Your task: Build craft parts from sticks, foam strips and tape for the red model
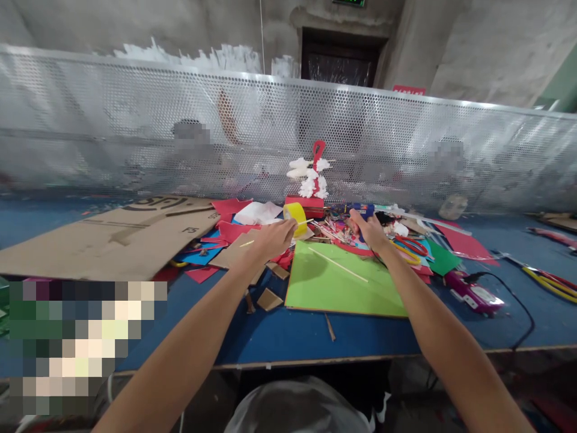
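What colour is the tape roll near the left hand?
The tape roll is yellow; the head view shows it best.

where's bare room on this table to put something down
Bare blue table runs along the near edge in front of the green sheet, and again right of the purple glue gun. The sheet holds only a loose stick. Crowded behind the sheet: paper scraps surround the left hand, pinching a thin stick, and the right hand, on a blue tool.

Colours on my blue counter [315, 337]
Lime-green sheet [342, 285], yellow tape roll [295, 215], red paper scraps [234, 207] (brown cardboard [112, 240] beside).
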The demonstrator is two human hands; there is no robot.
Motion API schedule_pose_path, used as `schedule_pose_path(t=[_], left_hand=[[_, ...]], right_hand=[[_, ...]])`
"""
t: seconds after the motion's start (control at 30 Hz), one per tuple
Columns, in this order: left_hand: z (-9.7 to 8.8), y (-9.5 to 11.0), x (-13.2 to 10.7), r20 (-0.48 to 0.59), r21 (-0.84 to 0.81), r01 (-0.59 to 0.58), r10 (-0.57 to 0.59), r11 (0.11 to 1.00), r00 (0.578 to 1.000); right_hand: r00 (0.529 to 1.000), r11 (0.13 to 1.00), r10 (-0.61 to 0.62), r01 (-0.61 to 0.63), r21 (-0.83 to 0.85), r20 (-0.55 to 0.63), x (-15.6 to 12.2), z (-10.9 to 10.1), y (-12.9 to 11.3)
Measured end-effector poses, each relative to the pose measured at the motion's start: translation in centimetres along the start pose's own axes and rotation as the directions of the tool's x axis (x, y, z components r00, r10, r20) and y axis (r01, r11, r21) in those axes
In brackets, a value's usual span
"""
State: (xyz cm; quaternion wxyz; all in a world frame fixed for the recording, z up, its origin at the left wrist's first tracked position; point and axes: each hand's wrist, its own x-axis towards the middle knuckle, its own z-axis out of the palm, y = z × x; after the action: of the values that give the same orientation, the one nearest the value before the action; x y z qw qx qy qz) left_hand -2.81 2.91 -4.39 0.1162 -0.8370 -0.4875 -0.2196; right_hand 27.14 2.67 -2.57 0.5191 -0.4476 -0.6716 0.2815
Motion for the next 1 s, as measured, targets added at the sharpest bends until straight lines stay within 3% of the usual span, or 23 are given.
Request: schedule_pose_path(t=[0.13, 0.33, 0.43, 0.57, 0.8, 1.0], left_hand=[[0.6, -0.4, 0.0, -0.009, -0.023, -0.026, 0.025, 0.999, 1.000], [0.8, -0.6, 0.1, 0.004, -0.047, -0.010, 0.011, 0.999, 1.000], [0.6, -0.2, 0.2, 0.005, -0.058, -0.023, 0.024, 0.998, 1.000], [0.6, 0.4, 0.1, 0.003, -0.072, -0.034, 0.034, 0.997, 0.999], [0.5, 0.8, 0.1, 0.011, -0.116, -0.085, 0.087, 0.990, 0.996], [0.2, 1.0, 0.1, 0.034, -0.134, -0.100, 0.105, 0.986, 0.994]], right_hand=[[0.993, 0.992, 0.050, -0.061, 0.109, 0.108, -0.1, 0.3, 0.6], [0.996, 0.982, 0.080, -0.074, 0.176, -0.029, -0.2, 1.1, 0.9], [0.987, 0.957, 0.159, -0.163, 0.239, 0.036, -1.1, 0.6, 0.7], [0.967, 0.948, 0.231, -0.248, 0.201, 0.105, -2.9, -0.1, 0.6], [0.991, 0.988, 0.105, -0.114, 0.106, 0.084, -3.7, 0.6, 1.4], [0.989, 0.992, 0.126, -0.128, 0.014, 0.075, -3.6, 0.4, 1.6]])
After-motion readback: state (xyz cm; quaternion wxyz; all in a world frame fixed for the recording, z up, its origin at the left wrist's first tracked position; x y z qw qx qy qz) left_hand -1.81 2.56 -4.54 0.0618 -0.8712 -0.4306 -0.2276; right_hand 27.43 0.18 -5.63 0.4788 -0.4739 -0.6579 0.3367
